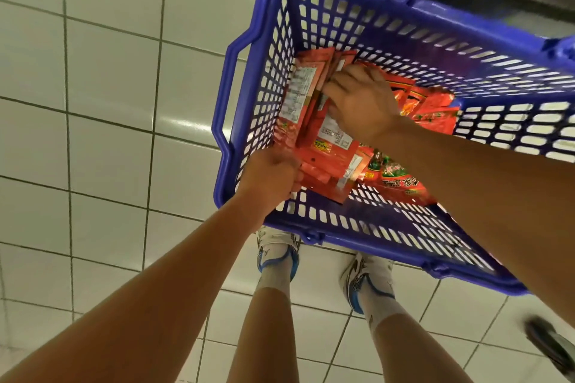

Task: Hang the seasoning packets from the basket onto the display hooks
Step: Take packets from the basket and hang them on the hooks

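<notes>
Two hands work inside the basket at once. The left hand (273,169), at about seven o'clock of the basket's floor, has its fingers curled round the near end of a bundle of red seasoning packets (323,146), which stand on edge against the nine-o'clock wall; that grip looks meant to keep the stack squared so it does not fan out. The right hand (362,102), reaching in from three o'clock, has its fingertips pushed down among the packets' upper edges near the centre, seemingly to part or gather a few; whether it pinches one I cannot tell, as the fingertips are buried. More loose packets (401,179) lie flat on the floor of the blue basket (231,90) toward four o'clock, printed face up. The basket sits tilted just ahead of the person's white trainers (278,255) on a tiled floor (102,121). No display hooks are in view, so hanging is not yet begun.
</notes>
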{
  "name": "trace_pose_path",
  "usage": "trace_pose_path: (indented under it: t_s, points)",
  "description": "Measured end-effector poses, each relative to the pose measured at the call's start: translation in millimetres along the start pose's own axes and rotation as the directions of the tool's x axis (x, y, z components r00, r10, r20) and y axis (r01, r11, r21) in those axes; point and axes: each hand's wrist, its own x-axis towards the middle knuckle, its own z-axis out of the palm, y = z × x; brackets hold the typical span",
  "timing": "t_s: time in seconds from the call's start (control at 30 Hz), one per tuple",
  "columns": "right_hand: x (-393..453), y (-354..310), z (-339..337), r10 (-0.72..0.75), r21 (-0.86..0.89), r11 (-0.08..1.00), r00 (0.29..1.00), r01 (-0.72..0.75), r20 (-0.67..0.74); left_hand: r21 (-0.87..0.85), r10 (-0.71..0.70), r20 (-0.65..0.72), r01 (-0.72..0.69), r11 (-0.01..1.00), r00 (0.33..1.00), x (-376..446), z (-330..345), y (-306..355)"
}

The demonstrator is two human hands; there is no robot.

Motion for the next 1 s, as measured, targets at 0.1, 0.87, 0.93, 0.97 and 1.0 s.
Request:
trace_pose_path:
  t_s: [0.1, 0.87, 0.93, 0.97, 1.0]
  points:
    - [3, -4, 0, -0.035, -0.01, 0.999, 0.999, 0.035, -0.019, 0.01, -0.007, -0.012, 0.008, 1.0, 1.0, 3, 1, -1]
    - [-38, -16, -60, 0.208, 0.393, 0.908, 0.97, -0.143, -0.128, 0.097, 0.066, -0.067, -0.059, 0.994, 0.996, -5, -1, 10]
    - [-59, -16, -94, 0.288, 0.595, 0.771, 0.958, -0.228, -0.005, 0.01, 0.106, -0.032, -0.106, 0.994, 0.994, -28, -2, 24]
    - [-70, -19, -114, 0.335, 0.698, 0.654, 0.939, -0.293, 0.081, -0.064, 0.136, 0.003, -0.136, 0.989, 0.991, -43, -4, 33]
    - [-81, -21, -133, 0.368, 0.794, 0.491, 0.911, -0.358, 0.184, -0.155, 0.164, 0.035, -0.157, 0.975, 0.986, -56, -6, 42]
